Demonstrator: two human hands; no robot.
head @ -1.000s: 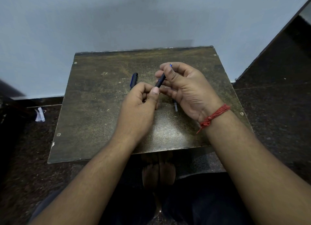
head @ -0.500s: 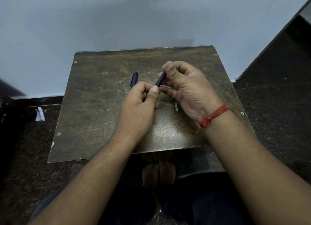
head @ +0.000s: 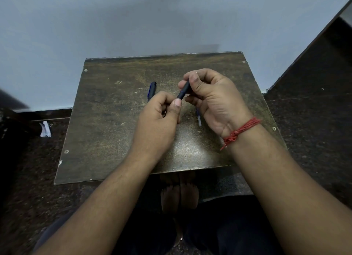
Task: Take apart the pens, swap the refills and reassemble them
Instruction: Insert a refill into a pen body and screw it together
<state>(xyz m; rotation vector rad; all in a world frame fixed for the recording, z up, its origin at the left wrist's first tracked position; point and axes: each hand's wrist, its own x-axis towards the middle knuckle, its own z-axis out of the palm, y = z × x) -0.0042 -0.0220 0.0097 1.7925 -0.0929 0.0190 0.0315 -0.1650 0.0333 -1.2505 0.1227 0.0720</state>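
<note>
Both hands hold one dark pen barrel [head: 183, 91] above the middle of the small brown table [head: 106, 132]. My right hand [head: 213, 100] grips its upper end with thumb and fingers; a thin tip shows just above the fingers. My left hand [head: 160, 121] pinches the lower end, thumb against it. A second dark blue pen [head: 151, 89] lies on the table behind my left hand, partly hidden. A thin pale refill [head: 198, 119] lies on the table under my right hand.
The table stands against a pale wall. Dark speckled floor surrounds it. A scrap of white paper [head: 45, 129] lies on the floor at the left. My bare feet [head: 179, 193] show below the table's front edge.
The blue refill end that stuck out above my right hand has slid down into the barrel. Both hands stay in nearly the same place.
</note>
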